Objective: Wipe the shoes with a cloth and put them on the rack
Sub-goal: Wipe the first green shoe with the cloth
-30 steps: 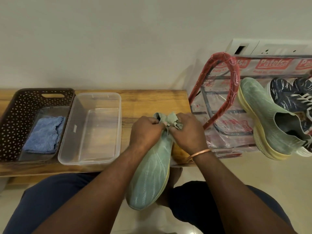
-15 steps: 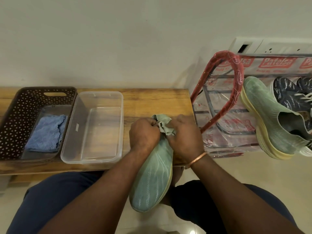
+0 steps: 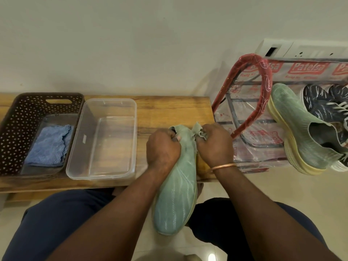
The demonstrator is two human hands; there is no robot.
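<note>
A pale green knit shoe (image 3: 177,200) hangs toe-down between my knees, its heel end resting on the wooden bench (image 3: 169,108). My left hand (image 3: 162,147) grips the shoe's collar on the left side. My right hand (image 3: 214,146) is closed on a crumpled grey-green cloth (image 3: 198,129) held against the collar; I cannot tell cloth from collar for certain. The matching green shoe (image 3: 293,125) lies on the plastic-wrapped rack (image 3: 248,113) at the right, beside dark patterned shoes (image 3: 323,104).
A brown perforated basket (image 3: 17,129) at the bench's left end holds a folded blue cloth (image 3: 49,146). An empty clear plastic tub (image 3: 79,147) sits next to it. The rack's red frame (image 3: 265,85) arches close to my right hand. A wall socket (image 3: 301,49) is behind the rack.
My hands have drawn slightly apart at the shoe's collar, and the crumpled cloth has shifted to the right with my right hand. The shoe stays in place.
</note>
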